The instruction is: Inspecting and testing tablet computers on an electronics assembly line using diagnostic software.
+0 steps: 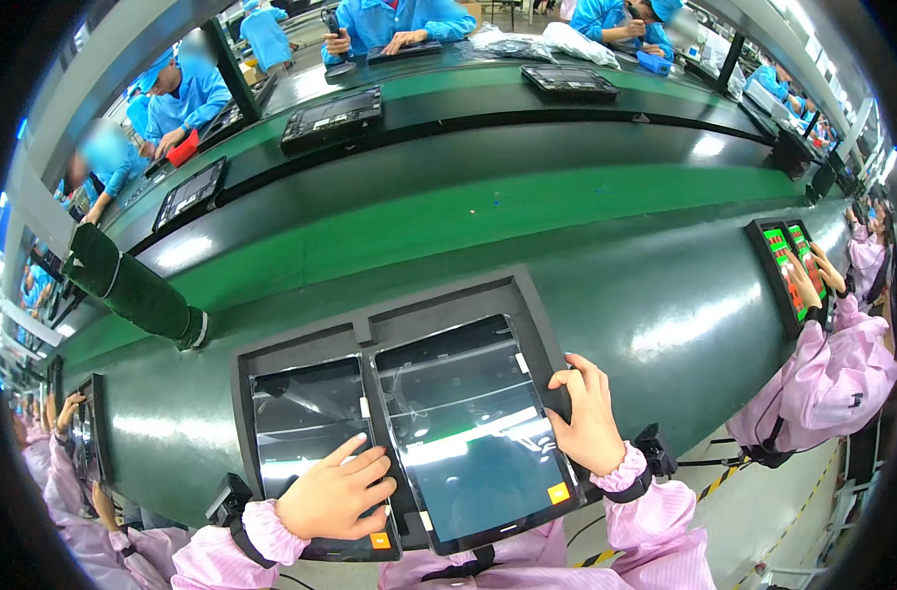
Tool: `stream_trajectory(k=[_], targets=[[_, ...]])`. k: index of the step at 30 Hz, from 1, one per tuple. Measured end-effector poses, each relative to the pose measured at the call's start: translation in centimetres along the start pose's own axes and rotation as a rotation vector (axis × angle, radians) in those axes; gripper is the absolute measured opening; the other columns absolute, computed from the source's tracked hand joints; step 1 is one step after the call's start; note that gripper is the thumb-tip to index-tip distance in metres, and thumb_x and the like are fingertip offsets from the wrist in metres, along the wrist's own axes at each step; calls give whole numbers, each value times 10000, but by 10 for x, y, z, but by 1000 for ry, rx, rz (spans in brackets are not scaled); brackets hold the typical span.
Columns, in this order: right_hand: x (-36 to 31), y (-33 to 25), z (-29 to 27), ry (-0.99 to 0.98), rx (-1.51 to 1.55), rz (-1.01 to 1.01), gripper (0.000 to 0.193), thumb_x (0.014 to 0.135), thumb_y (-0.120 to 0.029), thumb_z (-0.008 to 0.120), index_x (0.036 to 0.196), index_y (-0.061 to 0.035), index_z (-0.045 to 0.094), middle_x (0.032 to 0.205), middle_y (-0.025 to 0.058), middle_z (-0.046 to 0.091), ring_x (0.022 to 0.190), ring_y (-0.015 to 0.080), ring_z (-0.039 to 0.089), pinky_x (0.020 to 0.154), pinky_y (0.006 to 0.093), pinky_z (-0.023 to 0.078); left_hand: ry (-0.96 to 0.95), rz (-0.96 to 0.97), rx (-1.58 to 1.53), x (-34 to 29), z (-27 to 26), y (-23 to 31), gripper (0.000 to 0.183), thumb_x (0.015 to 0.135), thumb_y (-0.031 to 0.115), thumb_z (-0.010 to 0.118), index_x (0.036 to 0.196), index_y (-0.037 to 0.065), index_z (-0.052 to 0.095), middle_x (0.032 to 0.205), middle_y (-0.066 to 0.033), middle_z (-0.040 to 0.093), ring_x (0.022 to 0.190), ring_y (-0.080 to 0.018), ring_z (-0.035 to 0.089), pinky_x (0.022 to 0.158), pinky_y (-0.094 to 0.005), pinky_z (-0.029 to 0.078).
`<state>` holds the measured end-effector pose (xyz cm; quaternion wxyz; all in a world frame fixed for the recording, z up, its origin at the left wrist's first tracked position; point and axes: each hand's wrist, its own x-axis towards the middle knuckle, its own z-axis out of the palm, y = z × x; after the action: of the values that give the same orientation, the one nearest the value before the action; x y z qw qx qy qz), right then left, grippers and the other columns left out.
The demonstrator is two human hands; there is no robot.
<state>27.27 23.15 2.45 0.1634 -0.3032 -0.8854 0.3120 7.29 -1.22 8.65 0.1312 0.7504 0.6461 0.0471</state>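
A black foam tray [535,329] with two compartments lies on the green table before me. A dark glossy tablet-like screen panel [306,418] fills the left compartment. The right one holds a larger-looking screen panel [468,393] with an orange sticker [558,494] at its lower right corner. Both panels carry small white tabs at their edges. My left hand [335,492] lies over the lower part of the left panel, fingers spread toward the divider. At the right panel's right edge is my right hand [586,418], thumb apart from its bent fingers, touching the tray's side.
A dark green wrapped post [134,285] rises at the left. Beyond, a line [448,126] carries several tablet-like devices [332,118], with people in blue working there. To the right, a person in pink handles a tray of green and red panels [784,270]. Others in pink sit left.
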Motion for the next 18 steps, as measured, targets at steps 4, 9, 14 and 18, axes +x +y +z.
stream_trajectory(k=[4, 9, 14, 18], targets=[[-2, 3, -1, 13, 0, -5, 382, 664, -22, 669, 1000, -110, 508, 1253, 186, 387, 1169, 388, 355, 960, 454, 319, 32, 77, -69, 8, 6, -5, 218, 762, 248, 566, 831, 41, 572, 903, -117, 530, 956, -260, 533, 975, -403, 364], [-3, 4, 0, 30, 21, -28, 377, 666, -30, 672, 1000, -102, 512, 1230, 194, 405, 1155, 395, 364, 966, 451, 322, 31, 79, -88, 11, 9, -9, 210, 763, 249, 568, 743, 40, 568, 835, -100, 498, 851, -243, 518, 975, -405, 367], [-1, 9, -5, -52, -5, -87, 385, 689, -50, 659, 1040, -102, 511, 1214, 229, 409, 1155, 409, 361, 971, 453, 323, 40, 78, -35, 7, 13, -8, 225, 762, 278, 565, 760, 54, 582, 939, -112, 518, 947, -251, 513, 973, -455, 343], [17, 1, -34, -253, 16, -128, 323, 717, -110, 647, 1033, -96, 581, 1220, 226, 412, 1151, 406, 367, 961, 452, 345, 199, 5, -215, -7, -12, -13, 245, 742, 224, 572, 924, 63, 605, 1064, -142, 520, 1055, -292, 485, 958, -464, 334]])
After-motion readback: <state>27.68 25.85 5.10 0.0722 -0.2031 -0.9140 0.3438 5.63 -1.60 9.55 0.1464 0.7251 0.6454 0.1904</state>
